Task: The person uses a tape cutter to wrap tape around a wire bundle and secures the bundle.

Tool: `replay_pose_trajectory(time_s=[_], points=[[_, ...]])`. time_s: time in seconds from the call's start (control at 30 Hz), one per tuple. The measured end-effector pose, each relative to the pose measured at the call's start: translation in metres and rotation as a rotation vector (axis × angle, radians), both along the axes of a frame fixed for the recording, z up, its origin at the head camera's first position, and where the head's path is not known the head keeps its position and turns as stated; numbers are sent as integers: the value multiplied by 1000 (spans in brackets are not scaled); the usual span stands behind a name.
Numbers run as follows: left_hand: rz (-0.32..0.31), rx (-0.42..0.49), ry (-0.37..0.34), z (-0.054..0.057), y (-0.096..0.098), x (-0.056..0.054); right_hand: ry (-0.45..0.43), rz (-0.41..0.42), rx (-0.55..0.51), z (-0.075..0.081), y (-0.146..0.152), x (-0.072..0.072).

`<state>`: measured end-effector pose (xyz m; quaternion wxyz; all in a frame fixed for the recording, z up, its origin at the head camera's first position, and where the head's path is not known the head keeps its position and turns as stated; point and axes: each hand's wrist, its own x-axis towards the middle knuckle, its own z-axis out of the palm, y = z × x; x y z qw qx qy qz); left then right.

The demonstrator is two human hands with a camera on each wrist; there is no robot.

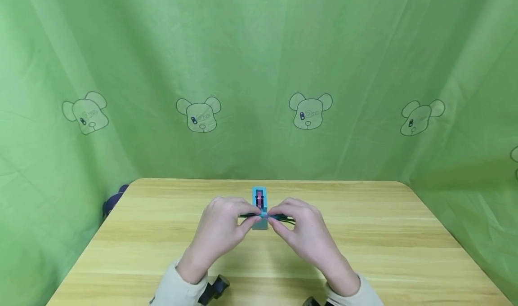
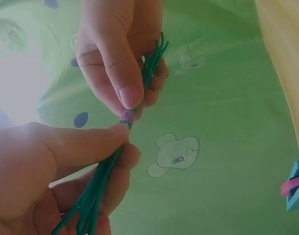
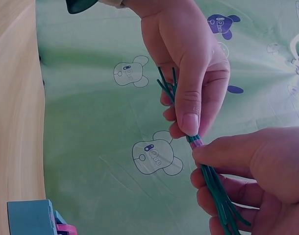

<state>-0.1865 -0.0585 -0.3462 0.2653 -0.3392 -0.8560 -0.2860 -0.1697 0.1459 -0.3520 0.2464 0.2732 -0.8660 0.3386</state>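
Note:
A bundle of thin green strands (image 2: pixel 95 188) is stretched between both hands, its loose ends fanning out on either side. Around its middle is a narrow pink-purple band (image 3: pixel 195 142), showing in the small gap between the thumbs. The left hand (image 1: pixel 221 225) pinches the bundle on one side of the band between thumb and fingers. On the other side, the right hand (image 1: pixel 308 227) pinches it the same way. Just beyond the hands stands a blue tape dispenser (image 1: pixel 260 223) with a pink roll in it, partly covered by the fingertips and bundle in the head view.
The light wood table (image 1: pixel 364 252) has rounded far corners. Green curtains (image 1: pixel 259 63) printed with bear heads surround its back and sides. Dark camera mounts (image 1: pixel 214 289) sit at the wrists. Something dark purple (image 1: pixel 114 200) shows beyond the table's left edge.

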Motion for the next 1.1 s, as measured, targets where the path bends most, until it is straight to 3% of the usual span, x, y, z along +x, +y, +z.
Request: replay_pose_trajectory(time_s=[1.1], points=[[26,82,-47,-3,-15,5,-49,10,-28,2,12,4]])
